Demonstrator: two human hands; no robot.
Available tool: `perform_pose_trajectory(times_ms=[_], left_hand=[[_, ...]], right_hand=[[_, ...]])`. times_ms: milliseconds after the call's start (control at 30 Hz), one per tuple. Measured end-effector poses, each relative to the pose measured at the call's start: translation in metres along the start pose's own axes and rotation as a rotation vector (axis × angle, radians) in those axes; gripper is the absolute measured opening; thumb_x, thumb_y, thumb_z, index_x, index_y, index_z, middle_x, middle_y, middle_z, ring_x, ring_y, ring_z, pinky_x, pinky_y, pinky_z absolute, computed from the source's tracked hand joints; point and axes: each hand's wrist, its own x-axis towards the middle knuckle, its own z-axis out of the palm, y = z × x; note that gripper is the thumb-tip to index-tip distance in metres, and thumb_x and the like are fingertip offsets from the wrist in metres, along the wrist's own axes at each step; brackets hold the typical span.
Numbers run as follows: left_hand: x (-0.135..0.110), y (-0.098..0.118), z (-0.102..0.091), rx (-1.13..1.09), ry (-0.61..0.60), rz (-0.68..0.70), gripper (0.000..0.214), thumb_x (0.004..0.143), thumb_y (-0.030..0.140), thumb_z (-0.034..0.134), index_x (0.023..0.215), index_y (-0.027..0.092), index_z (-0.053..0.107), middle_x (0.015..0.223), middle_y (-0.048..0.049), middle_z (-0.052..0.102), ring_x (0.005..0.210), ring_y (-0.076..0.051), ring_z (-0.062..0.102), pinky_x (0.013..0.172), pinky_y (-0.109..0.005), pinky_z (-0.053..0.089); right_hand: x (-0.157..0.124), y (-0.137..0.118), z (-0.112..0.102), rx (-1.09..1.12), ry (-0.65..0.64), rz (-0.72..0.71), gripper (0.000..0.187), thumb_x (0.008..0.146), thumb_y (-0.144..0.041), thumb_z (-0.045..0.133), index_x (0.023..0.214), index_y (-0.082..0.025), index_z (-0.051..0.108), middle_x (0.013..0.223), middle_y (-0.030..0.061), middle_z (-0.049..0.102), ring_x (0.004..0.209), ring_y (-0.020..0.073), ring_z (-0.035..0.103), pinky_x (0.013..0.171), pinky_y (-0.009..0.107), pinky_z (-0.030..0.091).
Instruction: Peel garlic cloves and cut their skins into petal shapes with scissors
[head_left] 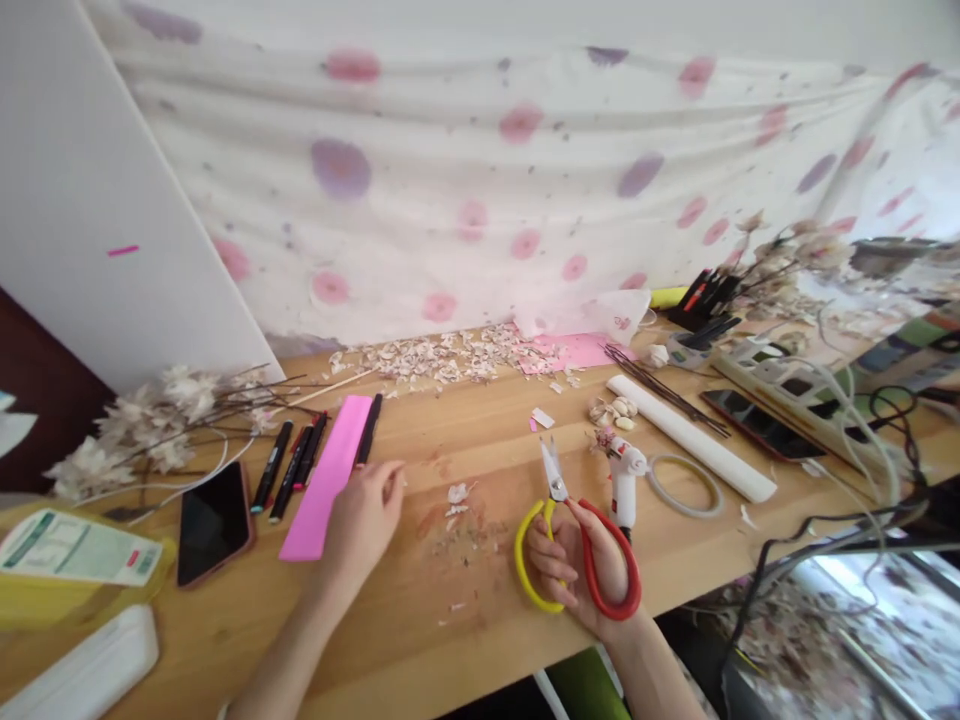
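Observation:
My right hand (577,565) is closed around the scissors (556,484), with fingers and thumb through the yellow and red handles. The scissor blades are slightly parted and point away from me. Over the table at left, my left hand (366,512) has its fingers curled together; whatever they may hold is hidden. It overlaps the right edge of a pink paper strip (330,482) and the lower end of a black marker (370,428). Between my hands lie small whitish scraps (457,494). A white glue gun (624,475) stands just beyond my right hand.
More markers (273,467) and a phone (215,524) lie at left, near dried flowers (154,425). Pale shavings (442,358) cover the back edge. At right are a white roll (690,437), a tape ring (684,487), thin twigs (667,388), another phone (763,424) and cables.

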Motion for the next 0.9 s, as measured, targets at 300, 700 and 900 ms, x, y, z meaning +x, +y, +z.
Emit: perform_pose_trajectory(times_ms=[300, 700, 900], left_hand=[[-0.019, 0.029, 0.045, 0.008, -0.612, 0.349, 0.050, 0.101, 0.040, 0.040, 0.149, 0.025, 0.043, 0.158, -0.0053, 0.041, 0.148, -0.023, 0.032, 0.123, -0.048, 0.025], [0.005, 0.023, 0.015, -0.386, -0.241, 0.067, 0.024, 0.082, 0.027, 0.063, 0.102, 0.021, 0.074, 0.109, -0.0079, 0.078, 0.094, -0.023, 0.076, 0.083, -0.036, 0.063], [-0.012, 0.013, 0.012, 0.010, -0.143, 0.250, 0.025, 0.090, 0.031, 0.051, 0.094, 0.026, 0.075, 0.099, -0.0043, 0.080, 0.095, -0.026, 0.075, 0.088, -0.043, 0.060]], right_hand=[[0.002, 0.005, -0.018, 0.218, -0.092, 0.094, 0.034, 0.085, -0.047, 0.071, 0.078, -0.014, 0.064, 0.061, -0.0052, 0.041, 0.045, 0.0054, 0.017, 0.030, 0.013, 0.024], [0.002, 0.006, -0.015, 0.300, -0.096, 0.057, 0.029, 0.083, -0.039, 0.074, 0.076, -0.014, 0.062, 0.062, -0.0055, 0.041, 0.046, 0.0044, 0.016, 0.032, 0.014, 0.020], [0.002, 0.007, -0.015, 0.319, -0.082, 0.039, 0.028, 0.082, -0.037, 0.076, 0.077, -0.013, 0.063, 0.061, -0.0058, 0.040, 0.046, 0.0039, 0.017, 0.032, 0.014, 0.019]])
